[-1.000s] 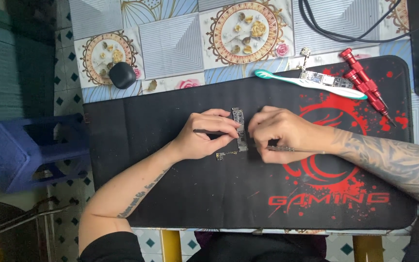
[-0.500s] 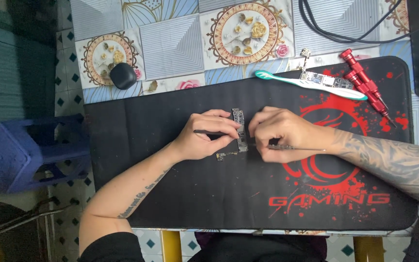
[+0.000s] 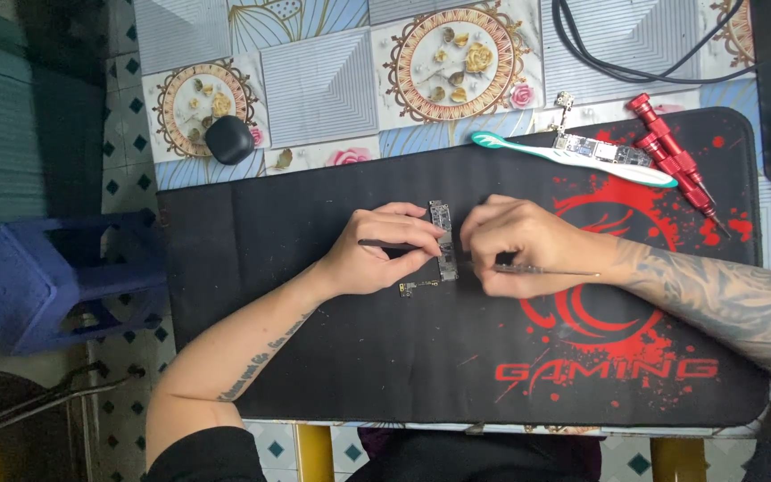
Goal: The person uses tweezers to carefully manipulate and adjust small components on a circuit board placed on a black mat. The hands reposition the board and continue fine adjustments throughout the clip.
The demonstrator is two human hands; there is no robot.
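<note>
I see a narrow, long circuit board [image 3: 443, 241] lying lengthwise, far to near, around the middle of the black desk mat [image 3: 314, 357], grey-silver with small dark parts along it; a smaller, thin piece with gold-coloured specks [image 3: 418, 287] lies just beside its near end, on the left. My left hand [image 3: 377, 254] rests on the mat to the left of the board, fingers curled around a slim dark tool [image 3: 387, 243] whose tip points right toward the board, with the fingertips touching the board's left edge. My right hand [image 3: 524, 245] sits just right of the board, fingers pinched around a thin metal tool [image 3: 546, 270] whose shaft runs out to the right under the palm; its working end is hidden by the fingers. At the far right of the mat lie a white and teal toothbrush [image 3: 573, 156], a second circuit board [image 3: 600, 150] under it, and red screwdrivers [image 3: 671, 161]. A dark rounded case [image 3: 228, 139] sits on the patterned tabletop, far left.
</note>
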